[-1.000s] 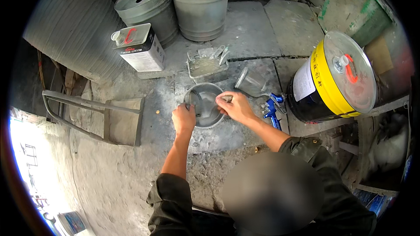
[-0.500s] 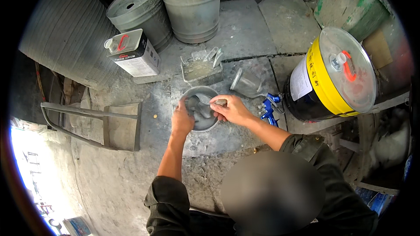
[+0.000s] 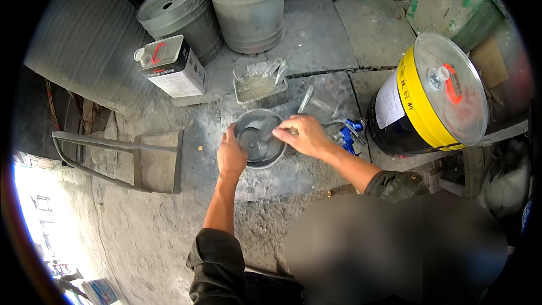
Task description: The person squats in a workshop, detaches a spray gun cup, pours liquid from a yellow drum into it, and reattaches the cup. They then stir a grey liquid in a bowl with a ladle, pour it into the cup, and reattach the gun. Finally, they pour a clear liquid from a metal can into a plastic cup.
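My left hand is closed on the left rim of a round metal container with grey matter inside. My right hand pinches a small greyish tool over the container's right side; its exact shape is unclear. Behind the container stands a tray of cloudy liquid with several utensils in it. To the right, a translucent cup with a metal rim lies on its side, beside a blue spray gun.
Two grey metal drums and a rectangular metal can stand at the back. A yellow-and-black drum is on the right, a green-smeared bin behind it. A metal frame with a board lies on the left.
My right hand moves about over the container, with the grey tool shifting inside it. My left hand stays on the rim, moving slightly left.
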The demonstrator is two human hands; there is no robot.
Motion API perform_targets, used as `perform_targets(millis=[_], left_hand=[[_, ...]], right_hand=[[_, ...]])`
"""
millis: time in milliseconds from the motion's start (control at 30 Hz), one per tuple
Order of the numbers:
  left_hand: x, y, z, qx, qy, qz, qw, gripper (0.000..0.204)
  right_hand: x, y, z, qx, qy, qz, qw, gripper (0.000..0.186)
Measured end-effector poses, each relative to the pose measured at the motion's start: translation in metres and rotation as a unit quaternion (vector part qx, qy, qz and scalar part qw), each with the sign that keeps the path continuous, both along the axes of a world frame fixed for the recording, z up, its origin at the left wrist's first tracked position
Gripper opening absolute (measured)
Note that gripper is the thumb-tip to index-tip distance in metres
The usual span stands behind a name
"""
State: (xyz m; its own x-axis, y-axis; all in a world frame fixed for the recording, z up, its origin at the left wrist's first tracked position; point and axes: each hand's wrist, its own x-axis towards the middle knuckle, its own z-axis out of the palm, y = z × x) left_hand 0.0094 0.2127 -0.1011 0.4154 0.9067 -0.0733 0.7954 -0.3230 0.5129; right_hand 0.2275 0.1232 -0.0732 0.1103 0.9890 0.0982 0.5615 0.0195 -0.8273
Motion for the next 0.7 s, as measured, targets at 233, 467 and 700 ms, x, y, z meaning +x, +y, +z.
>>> perform_targets(millis=[233,467,700], left_hand=[[0.001,-0.001,-0.002,0.005,0.006,0.042,0.999,0.061],[0.003,0.013,-0.017,0.001,0.024,0.048,0.999,0.052],[0.010,0.006,-0.011,0.027,-0.013,-0.030,0.999,0.059]], right_hand=[[-0.005,0.001,0.001,-0.024,-0.098,0.038,0.994,0.027],[-0.013,-0.008,-0.007,0.023,-0.154,0.111,0.981,0.023],[-0.018,-0.011,-0.013,0.011,-0.219,0.112,0.969,0.021]])
